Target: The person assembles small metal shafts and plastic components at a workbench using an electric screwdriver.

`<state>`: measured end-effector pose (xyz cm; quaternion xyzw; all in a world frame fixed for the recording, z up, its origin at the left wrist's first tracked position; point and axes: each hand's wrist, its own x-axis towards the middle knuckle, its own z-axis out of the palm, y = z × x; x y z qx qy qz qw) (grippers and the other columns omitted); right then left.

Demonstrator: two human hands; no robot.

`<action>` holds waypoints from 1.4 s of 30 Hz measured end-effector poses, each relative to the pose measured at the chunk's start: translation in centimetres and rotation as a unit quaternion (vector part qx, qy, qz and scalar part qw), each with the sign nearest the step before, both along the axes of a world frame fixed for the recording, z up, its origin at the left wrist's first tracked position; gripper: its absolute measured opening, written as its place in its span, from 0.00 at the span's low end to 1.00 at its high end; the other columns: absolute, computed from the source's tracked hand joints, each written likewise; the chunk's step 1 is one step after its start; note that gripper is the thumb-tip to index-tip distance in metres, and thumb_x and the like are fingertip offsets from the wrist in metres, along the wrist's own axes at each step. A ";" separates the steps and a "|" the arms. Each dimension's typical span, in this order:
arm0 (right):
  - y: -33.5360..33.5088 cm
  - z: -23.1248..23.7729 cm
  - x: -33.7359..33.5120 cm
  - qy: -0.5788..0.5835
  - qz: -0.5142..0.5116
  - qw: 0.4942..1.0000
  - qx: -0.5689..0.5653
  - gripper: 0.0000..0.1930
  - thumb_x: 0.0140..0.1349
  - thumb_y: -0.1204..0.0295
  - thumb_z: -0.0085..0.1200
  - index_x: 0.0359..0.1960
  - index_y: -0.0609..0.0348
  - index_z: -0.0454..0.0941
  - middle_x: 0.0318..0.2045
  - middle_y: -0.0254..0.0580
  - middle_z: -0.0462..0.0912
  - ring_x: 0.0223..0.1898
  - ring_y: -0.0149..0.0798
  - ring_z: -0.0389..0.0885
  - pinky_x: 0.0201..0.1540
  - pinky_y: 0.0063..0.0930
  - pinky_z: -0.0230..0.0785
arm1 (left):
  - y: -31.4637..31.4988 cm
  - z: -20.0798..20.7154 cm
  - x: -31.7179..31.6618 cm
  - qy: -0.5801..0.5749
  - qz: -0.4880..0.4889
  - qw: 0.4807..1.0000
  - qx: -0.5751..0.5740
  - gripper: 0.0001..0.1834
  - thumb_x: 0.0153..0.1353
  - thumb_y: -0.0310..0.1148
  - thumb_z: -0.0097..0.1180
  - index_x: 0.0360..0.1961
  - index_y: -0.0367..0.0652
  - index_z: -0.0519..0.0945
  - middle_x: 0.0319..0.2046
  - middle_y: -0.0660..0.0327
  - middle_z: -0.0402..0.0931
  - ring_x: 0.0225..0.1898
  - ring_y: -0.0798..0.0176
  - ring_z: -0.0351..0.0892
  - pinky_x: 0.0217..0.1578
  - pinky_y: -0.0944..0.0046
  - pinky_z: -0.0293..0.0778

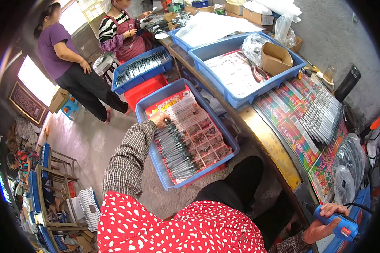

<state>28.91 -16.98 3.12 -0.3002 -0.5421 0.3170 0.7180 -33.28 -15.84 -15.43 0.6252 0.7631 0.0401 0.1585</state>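
My left hand [159, 120] reaches into a blue plastic tray [234, 148]. Its fingers are closed at the dark end of a slim pen-like piece, at the far end of a row of such pieces [175, 149] with silver shafts and dark ends. The row lies side by side on printed red-and-white sheets [207, 135] lining the tray. Low on the right, my right hand [325, 221] grips a blue corded hand tool [345, 228] with a dark tip. Its exact kind is unclear.
On the bench at right, more slim pieces [323, 114] lie on colourful printed card beside a plastic bag [349, 168]. A larger blue tray [236, 98] holds papers and an open cardboard box [275, 59]. Another filled tray [143, 69] stands beyond. Two people are further back at left.
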 end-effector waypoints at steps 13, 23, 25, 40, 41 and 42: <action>0.0 0.1 -0.1 0.013 0.005 1.000 -0.003 0.17 0.59 0.59 0.54 0.37 0.57 0.63 0.20 0.34 0.64 0.23 0.28 0.62 0.30 0.23 0.58 | -0.3 -1.1 0.3 0.026 0.054 0.997 0.057 0.15 0.39 0.28 0.56 0.33 0.50 0.81 0.29 0.53 0.79 0.37 0.51 0.77 0.39 0.55 0.72; -0.1 0.1 -0.3 0.015 -0.001 1.000 0.002 0.17 0.59 0.59 0.53 0.38 0.57 0.63 0.20 0.33 0.64 0.23 0.28 0.62 0.30 0.23 0.57 | -0.6 -0.8 1.7 0.098 0.088 0.986 0.105 0.12 0.43 0.33 0.57 0.33 0.51 0.81 0.28 0.54 0.79 0.35 0.51 0.78 0.36 0.54 0.72; -0.1 0.0 -0.1 0.018 0.009 1.000 0.000 0.17 0.59 0.59 0.53 0.38 0.57 0.64 0.20 0.33 0.64 0.23 0.28 0.62 0.31 0.23 0.57 | -0.6 -0.7 2.0 0.116 0.088 0.983 0.108 0.12 0.43 0.33 0.57 0.32 0.52 0.81 0.28 0.53 0.79 0.34 0.51 0.78 0.36 0.53 0.72; 0.0 0.0 0.1 0.021 0.014 1.000 0.003 0.17 0.58 0.59 0.54 0.38 0.57 0.64 0.20 0.33 0.65 0.23 0.28 0.63 0.31 0.23 0.58 | 1.9 7.4 15.9 0.070 -0.100 0.962 0.245 0.07 0.48 0.30 0.53 0.32 0.45 0.76 0.24 0.55 0.73 0.29 0.51 0.76 0.27 0.55 0.72; 0.0 0.0 0.1 0.021 0.012 1.000 0.002 0.17 0.58 0.59 0.54 0.38 0.57 0.64 0.20 0.33 0.65 0.23 0.28 0.63 0.31 0.23 0.58 | 2.1 8.1 17.2 0.067 -0.111 0.961 0.244 0.07 0.49 0.30 0.53 0.31 0.45 0.75 0.24 0.56 0.73 0.28 0.51 0.76 0.26 0.55 0.72; 0.0 0.0 0.1 0.020 0.015 1.000 0.005 0.17 0.58 0.59 0.54 0.38 0.57 0.64 0.20 0.33 0.65 0.23 0.28 0.64 0.31 0.23 0.58 | 2.2 8.9 18.3 0.064 -0.123 0.960 0.243 0.06 0.49 0.31 0.53 0.31 0.45 0.74 0.24 0.56 0.72 0.27 0.52 0.76 0.25 0.56 0.72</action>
